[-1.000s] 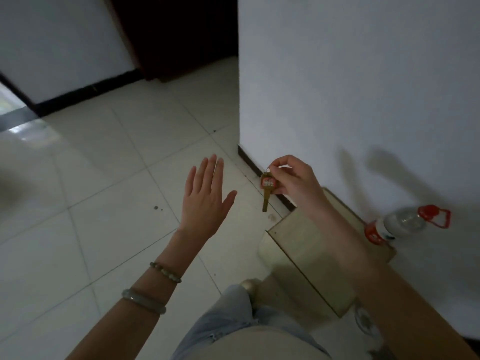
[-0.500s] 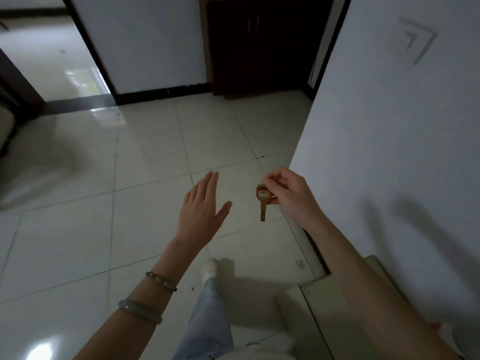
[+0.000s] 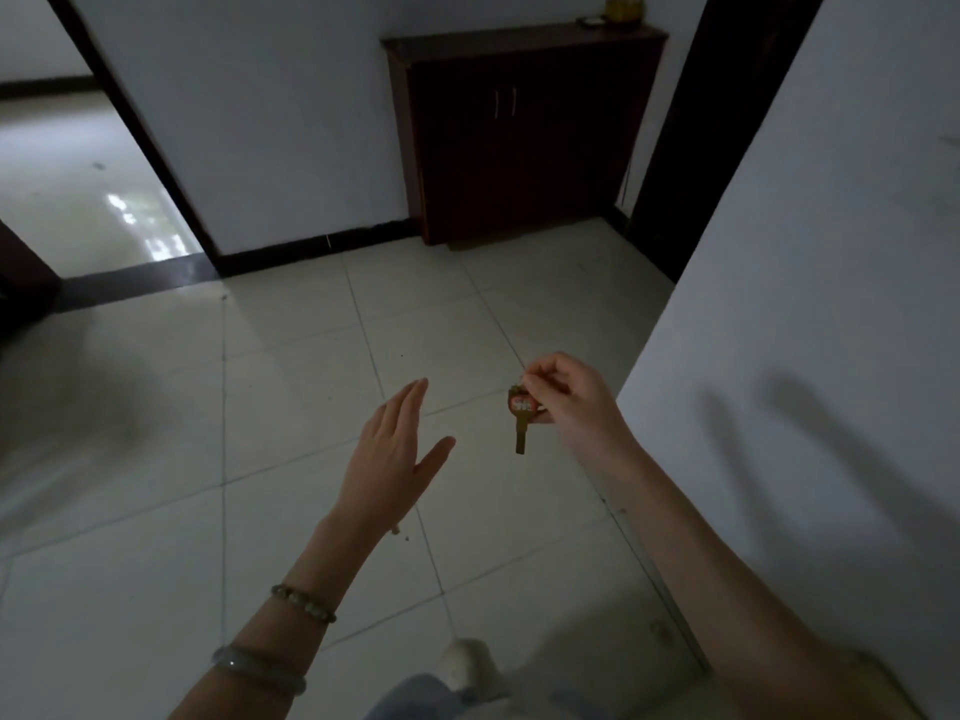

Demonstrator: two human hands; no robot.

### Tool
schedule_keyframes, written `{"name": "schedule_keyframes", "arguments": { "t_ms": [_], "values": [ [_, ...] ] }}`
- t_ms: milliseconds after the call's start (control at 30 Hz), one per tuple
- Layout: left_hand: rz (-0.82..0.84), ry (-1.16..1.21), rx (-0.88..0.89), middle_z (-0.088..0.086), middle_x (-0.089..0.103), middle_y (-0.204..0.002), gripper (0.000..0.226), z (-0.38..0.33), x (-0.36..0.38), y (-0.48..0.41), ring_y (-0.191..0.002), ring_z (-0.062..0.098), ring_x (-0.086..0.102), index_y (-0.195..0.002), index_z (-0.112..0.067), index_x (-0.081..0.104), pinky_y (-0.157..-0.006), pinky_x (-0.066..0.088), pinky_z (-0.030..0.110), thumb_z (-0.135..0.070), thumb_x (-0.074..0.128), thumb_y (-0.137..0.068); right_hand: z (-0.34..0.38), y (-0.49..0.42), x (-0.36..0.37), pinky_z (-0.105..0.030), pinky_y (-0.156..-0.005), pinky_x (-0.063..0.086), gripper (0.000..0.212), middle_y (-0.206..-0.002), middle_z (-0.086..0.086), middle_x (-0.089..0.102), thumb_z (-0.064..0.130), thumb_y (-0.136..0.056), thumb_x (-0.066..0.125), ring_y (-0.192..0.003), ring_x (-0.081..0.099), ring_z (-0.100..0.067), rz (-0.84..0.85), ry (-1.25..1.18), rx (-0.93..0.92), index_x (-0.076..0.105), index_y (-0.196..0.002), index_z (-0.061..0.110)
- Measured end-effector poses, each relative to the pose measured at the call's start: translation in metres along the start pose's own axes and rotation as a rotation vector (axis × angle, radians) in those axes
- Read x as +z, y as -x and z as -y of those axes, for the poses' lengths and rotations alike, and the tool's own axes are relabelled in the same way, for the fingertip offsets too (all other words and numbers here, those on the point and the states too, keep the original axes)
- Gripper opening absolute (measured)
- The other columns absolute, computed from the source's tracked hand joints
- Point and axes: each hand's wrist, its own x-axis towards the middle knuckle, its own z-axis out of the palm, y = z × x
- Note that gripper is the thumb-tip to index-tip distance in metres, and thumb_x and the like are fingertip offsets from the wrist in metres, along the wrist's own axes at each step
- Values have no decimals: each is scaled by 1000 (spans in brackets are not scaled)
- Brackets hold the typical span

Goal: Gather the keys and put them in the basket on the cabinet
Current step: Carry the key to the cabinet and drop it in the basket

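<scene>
A brass key (image 3: 521,426) with a red tag hangs blade-down from my right hand (image 3: 571,402), pinched at its top between thumb and fingers. My left hand (image 3: 389,459) floats flat and empty to the left of the key, fingers together and pointing forward. A dark red-brown cabinet (image 3: 524,137) stands against the far wall. On its top right corner sits a small yellowish basket (image 3: 626,8), partly cut off by the frame's top edge, with a small pale object (image 3: 592,23) beside it.
Pale floor tiles (image 3: 285,418) stretch between me and the cabinet. A white wall corner (image 3: 779,330) juts in on the right. An open doorway (image 3: 78,174) leads left to a brighter room. My shoe (image 3: 467,662) shows at the bottom.
The view has lifted and turned from the box and bottle by the wall toward the cabinet, which now shows in full. My right hand still holds the key; the left stays open.
</scene>
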Motion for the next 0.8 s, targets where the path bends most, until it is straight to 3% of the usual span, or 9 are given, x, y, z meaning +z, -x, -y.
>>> {"name": "schedule_keyframes", "arguments": {
  "t_ms": [333, 467, 533, 800],
  "values": [
    [5, 27, -2, 15, 41, -143, 67, 61, 20, -125, -130, 30, 38, -141, -4, 30, -106, 25, 36, -40, 53, -90, -3, -141, 12, -27, -63, 59, 17, -84, -5, 65, 5, -88, 56, -80, 67, -17, -20, -43, 12, 59, -76, 17],
    [10, 19, 8, 16, 41, -143, 67, 87, 35, -197, -130, 30, 38, -141, -3, 31, -107, 28, 38, -39, 55, -90, -8, -215, 12, -32, -65, 59, 16, -83, -7, 63, 2, -88, 54, -79, 65, -21, -41, -59, 17, 58, -78, 13],
    [12, 11, 15, 17, 42, -142, 67, 99, 42, -239, -129, 32, 39, -140, -1, 32, -107, 29, 40, -36, 57, -89, -7, -258, 10, -27, -61, 58, 15, -81, -7, 61, 0, -88, 53, -76, 64, -20, -59, -83, 23, 57, -79, 11],
    [40, 74, -2, 11, 38, -145, 66, 121, 70, -396, -132, 24, 34, -142, -5, 28, -107, 21, 30, -41, 52, -91, 8, -414, -15, -24, -59, 57, 18, -79, -5, 62, 4, -89, 54, -71, 65, -12, -87, -151, 36, 59, -76, 15]
  ]
}}
